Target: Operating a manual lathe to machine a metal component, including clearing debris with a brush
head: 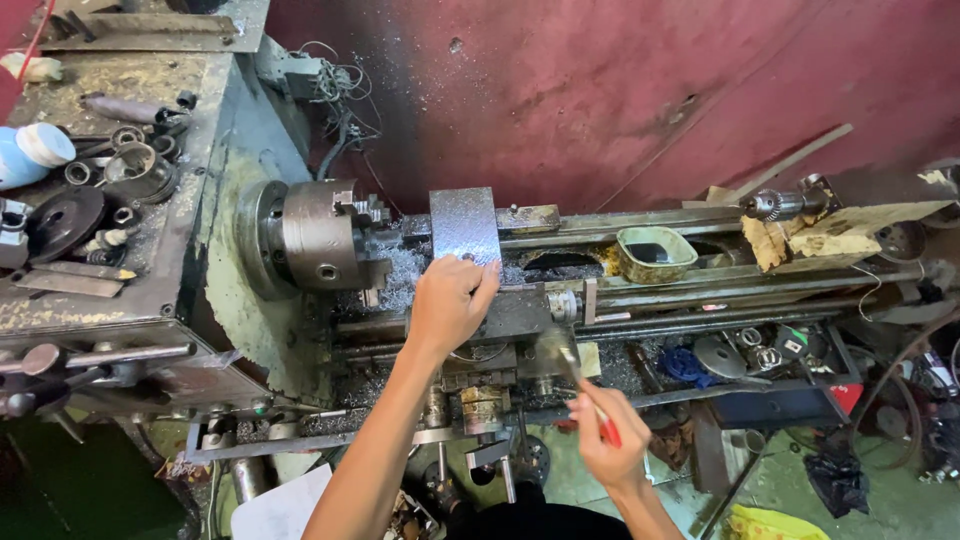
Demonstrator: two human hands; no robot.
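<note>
Grey and shiny, the flat metal plate (464,225) stands on the old lathe (560,300), and your left hand (450,300) rests on its lower edge. Your fingers (487,277) curl over that edge and press on it, so this hand is touching the plate, not wrapped all the way round it. Just to the left of that hand sits the big round steel chuck (320,235). Silver metal chips (400,270) lie in a heap between the chuck and your hand, right beside your thumb.

Your right hand (605,440) is lower down and well apart from the left one. It is closed tight round the red handle of a small brush (585,390). The pale bristle end pokes up out of your fist toward the lathe's dark middle block (515,315), which lies just under your left hand.

Past the plate, off to the right of your left hand, a small green metal tray (655,253) sits on the lathe rails. Far out to the left of both hands, black rings and round metal parts (90,190) lie on the dusty grey top of the machine.
</note>
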